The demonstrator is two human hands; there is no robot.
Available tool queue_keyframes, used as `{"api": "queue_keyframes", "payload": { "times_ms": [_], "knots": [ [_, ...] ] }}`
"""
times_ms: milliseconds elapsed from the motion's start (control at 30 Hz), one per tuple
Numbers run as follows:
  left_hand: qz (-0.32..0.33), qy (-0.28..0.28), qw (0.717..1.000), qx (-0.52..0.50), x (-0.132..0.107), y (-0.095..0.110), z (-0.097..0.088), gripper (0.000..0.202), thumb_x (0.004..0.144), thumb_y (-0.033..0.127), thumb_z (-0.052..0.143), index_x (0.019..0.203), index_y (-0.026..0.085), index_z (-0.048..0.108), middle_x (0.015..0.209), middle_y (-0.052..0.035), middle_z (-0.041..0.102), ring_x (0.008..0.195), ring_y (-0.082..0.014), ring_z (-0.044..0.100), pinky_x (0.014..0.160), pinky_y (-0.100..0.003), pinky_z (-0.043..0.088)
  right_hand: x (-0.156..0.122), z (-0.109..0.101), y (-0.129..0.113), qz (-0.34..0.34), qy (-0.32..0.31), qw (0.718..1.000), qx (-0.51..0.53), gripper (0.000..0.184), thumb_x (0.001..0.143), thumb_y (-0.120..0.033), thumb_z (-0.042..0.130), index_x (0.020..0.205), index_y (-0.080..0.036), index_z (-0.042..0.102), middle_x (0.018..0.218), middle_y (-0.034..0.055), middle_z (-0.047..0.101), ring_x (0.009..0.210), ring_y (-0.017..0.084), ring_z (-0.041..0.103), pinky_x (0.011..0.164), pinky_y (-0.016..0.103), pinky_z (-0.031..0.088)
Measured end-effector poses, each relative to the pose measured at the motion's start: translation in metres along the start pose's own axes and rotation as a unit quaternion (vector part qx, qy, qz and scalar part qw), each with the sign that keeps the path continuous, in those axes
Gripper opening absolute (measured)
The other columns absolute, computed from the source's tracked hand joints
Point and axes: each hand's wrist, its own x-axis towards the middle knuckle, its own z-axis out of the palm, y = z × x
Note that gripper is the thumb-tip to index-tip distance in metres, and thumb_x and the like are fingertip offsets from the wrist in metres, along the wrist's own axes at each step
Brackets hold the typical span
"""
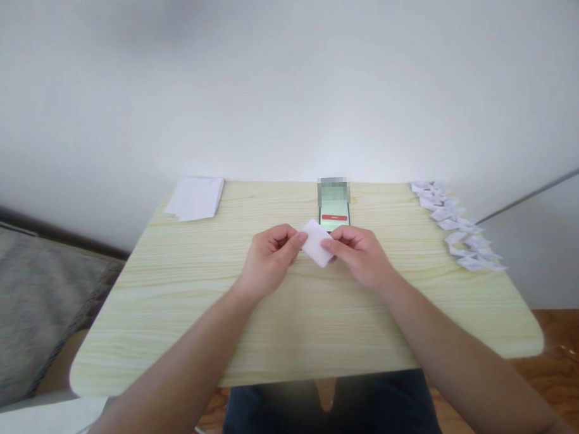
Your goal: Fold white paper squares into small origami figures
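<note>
A small folded square of white paper (316,242) is held up between my two hands over the middle of the table, one corner toward me. My left hand (272,255) pinches its left corner, thumb on top. On the right side, my right hand (360,252) grips the paper with the thumb on its face and the fingers curled behind. Just beyond the paper lies a phone (334,209) with a lit screen, its lower edge close to the paper. Fingers under the paper are partly hidden.
Several folded white paper shapes (454,225) line the table's right edge. A stack of white paper sheets (197,198) lies at the back left. The pale wood-grain table (179,309) meets a white wall (285,84) behind. Grey fabric (40,301) is at the left.
</note>
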Motion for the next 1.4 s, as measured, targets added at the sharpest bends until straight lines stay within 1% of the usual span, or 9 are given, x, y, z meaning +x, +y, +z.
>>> {"api": "queue_keyframes", "payload": {
  "times_ms": [133,333,433,567,700,900,1100,1233,1400],
  "knots": [
    [-0.004,0.021,0.999,-0.04,0.001,-0.0011,-0.0023,0.038,0.091,0.047,0.071,0.069,0.017,0.06,0.054,0.0022,0.051,0.052,-0.0095,0.039,0.051,-0.026,0.025,-0.0006,-0.0007,-0.0004,0.033,-0.047,0.998,0.012,0.023,0.089,-0.039,0.074,0.079,-0.019,0.07,0.073,0.0004,0.07,0.066,0.014,0.064,0.062,0.026,0.049],
    [-0.007,0.013,0.997,-0.076,0.0022,-0.0059,-0.0068,0.036,0.089,0.043,0.074,0.068,0.017,0.06,0.053,0.0031,0.05,0.051,-0.0084,0.038,0.051,-0.025,0.024,-0.0005,-0.0028,-0.0002,0.024,-0.057,0.998,-0.009,0.023,0.089,-0.037,0.073,0.076,-0.019,0.068,0.07,-0.0008,0.067,0.065,0.013,0.062,0.061,0.024,0.048],
    [-0.015,-0.005,0.997,-0.069,0.0025,-0.0052,-0.0069,0.035,0.092,0.043,0.071,0.071,0.016,0.062,0.057,0.0018,0.055,0.056,-0.0094,0.044,0.056,-0.025,0.03,0.0,-0.0018,0.001,0.015,-0.043,0.999,-0.002,0.021,0.089,-0.035,0.074,0.077,-0.019,0.07,0.069,-0.0006,0.069,0.064,0.013,0.062,0.061,0.024,0.048],
    [-0.041,-0.082,0.995,-0.023,0.0009,-0.0028,-0.0039,0.039,0.092,0.048,0.068,0.073,0.014,0.065,0.063,-0.0001,0.059,0.06,-0.0107,0.048,0.058,-0.026,0.033,0.0012,-0.0003,0.0022,0.002,-0.009,1.0,0.009,0.021,0.089,-0.035,0.074,0.076,-0.019,0.071,0.07,-0.0004,0.07,0.065,0.013,0.064,0.063,0.025,0.051],
    [-0.043,-0.099,0.994,0.019,-0.0003,-0.0022,-0.0027,0.042,0.095,0.05,0.063,0.073,0.015,0.062,0.063,0.0014,0.054,0.06,-0.0102,0.045,0.058,-0.025,0.032,0.0022,0.0002,0.0032,0.003,0.003,1.0,0.008,0.022,0.088,-0.037,0.074,0.075,-0.02,0.071,0.069,-0.0005,0.069,0.065,0.013,0.063,0.063,0.026,0.052],
    [-0.042,-0.146,0.988,0.01,0.0002,-0.0018,-0.0041,0.04,0.096,0.049,0.063,0.074,0.015,0.061,0.063,0.0034,0.046,0.06,-0.0099,0.039,0.056,-0.025,0.028,0.0017,0.0002,0.0033,0.002,0.001,1.0,0.004,0.017,0.087,-0.035,0.075,0.08,-0.021,0.074,0.074,-0.0004,0.071,0.067,0.014,0.063,0.061,0.026,0.05],
    [-0.047,-0.163,0.985,0.019,0.0002,-0.0036,-0.0042,0.04,0.095,0.046,0.064,0.071,0.015,0.059,0.067,0.0016,0.053,0.064,-0.0106,0.043,0.061,-0.026,0.031,0.0027,-0.0004,0.0074,-0.022,0.044,0.999,0.016,0.022,0.086,-0.037,0.077,0.073,-0.021,0.07,0.067,-0.0024,0.066,0.063,0.013,0.059,0.059,0.025,0.048],
    [-0.036,-0.169,0.984,0.037,-0.0004,-0.0023,-0.0049,0.038,0.098,0.043,0.06,0.071,0.016,0.056,0.068,0.0025,0.05,0.065,-0.0106,0.042,0.062,-0.027,0.031,0.0033,0.0001,0.0088,-0.018,0.049,0.998,0.029,0.022,0.086,-0.037,0.078,0.073,-0.021,0.071,0.068,-0.0015,0.067,0.064,0.013,0.06,0.061,0.026,0.048],
    [-0.039,-0.168,0.983,0.057,-0.0005,0.0003,-0.0048,0.036,0.097,0.039,0.061,0.071,0.017,0.05,0.068,0.004,0.043,0.064,-0.01,0.038,0.059,-0.027,0.028,0.003,-0.003,0.0082,0.0,0.052,0.998,0.028,0.022,0.085,-0.04,0.079,0.077,-0.021,0.072,0.059,-0.0042,0.058,0.055,0.01,0.048,0.053,0.026,0.036]
  ]
}}
